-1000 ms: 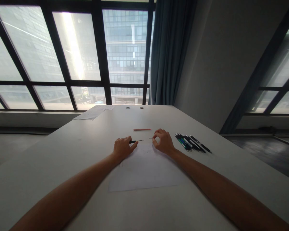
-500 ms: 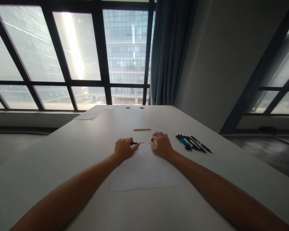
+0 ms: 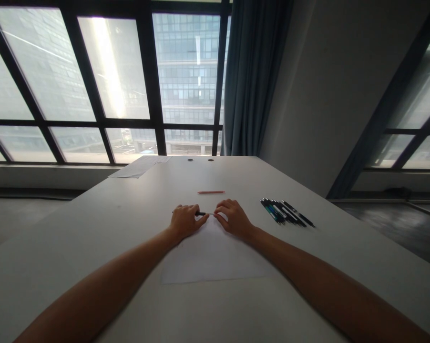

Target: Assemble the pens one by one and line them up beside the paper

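My left hand (image 3: 185, 220) is closed around a black pen (image 3: 200, 214) held level above the paper. From the pen's right end sticks out a thin dark rod like a refill (image 3: 210, 214). The thumb and fingertips of my right hand (image 3: 235, 217) pinch at the free end of that rod; whether a small part sits between them is too small to tell. Under both hands lies a white sheet of paper (image 3: 215, 262), its upper part partly covered by them.
A reddish pencil-like stick (image 3: 211, 192) lies beyond my hands. To the right, several dark pens (image 3: 286, 212) lie side by side on the white table (image 3: 343, 243). More paper sheets (image 3: 134, 167) rest at the far left edge. Two dark round spots mark the far end.
My right hand has moved left, and its fingertips now meet the end of the thin rod, where a gap showed before. My left hand with the pen has hardly moved.
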The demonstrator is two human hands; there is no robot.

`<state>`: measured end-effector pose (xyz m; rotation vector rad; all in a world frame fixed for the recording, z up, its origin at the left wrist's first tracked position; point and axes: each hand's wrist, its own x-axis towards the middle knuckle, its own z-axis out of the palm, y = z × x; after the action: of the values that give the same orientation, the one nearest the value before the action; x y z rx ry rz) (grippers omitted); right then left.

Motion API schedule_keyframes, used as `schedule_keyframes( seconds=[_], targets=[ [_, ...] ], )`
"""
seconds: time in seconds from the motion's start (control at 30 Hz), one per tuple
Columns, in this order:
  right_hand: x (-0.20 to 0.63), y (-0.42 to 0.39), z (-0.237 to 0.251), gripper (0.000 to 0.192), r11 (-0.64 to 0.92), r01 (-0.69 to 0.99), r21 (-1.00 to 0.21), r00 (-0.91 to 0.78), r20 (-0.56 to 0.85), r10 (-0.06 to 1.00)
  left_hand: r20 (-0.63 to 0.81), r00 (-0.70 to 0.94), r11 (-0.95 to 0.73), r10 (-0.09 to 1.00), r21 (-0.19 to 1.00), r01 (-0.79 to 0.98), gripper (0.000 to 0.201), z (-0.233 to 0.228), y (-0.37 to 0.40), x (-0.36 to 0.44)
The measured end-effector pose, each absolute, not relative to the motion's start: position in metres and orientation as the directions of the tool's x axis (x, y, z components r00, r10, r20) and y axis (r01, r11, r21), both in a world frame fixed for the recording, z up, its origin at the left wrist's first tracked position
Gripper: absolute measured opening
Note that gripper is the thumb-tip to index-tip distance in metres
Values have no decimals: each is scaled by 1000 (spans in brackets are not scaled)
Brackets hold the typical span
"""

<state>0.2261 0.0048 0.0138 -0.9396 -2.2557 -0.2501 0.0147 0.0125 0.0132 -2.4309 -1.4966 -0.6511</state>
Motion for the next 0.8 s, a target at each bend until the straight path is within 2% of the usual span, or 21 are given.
schedule_keyframes(
  seconds=[0.43,0.8],
  targets=[
    [240,15,12,8,640,751,-164,-371,697,614,447,274,-344,852,82,935,47,13,16,11],
    [245,17,11,8,612,774,-164,-348,698,626,447,223,-315,866,141,939,46,15,16,12]
  ],
)
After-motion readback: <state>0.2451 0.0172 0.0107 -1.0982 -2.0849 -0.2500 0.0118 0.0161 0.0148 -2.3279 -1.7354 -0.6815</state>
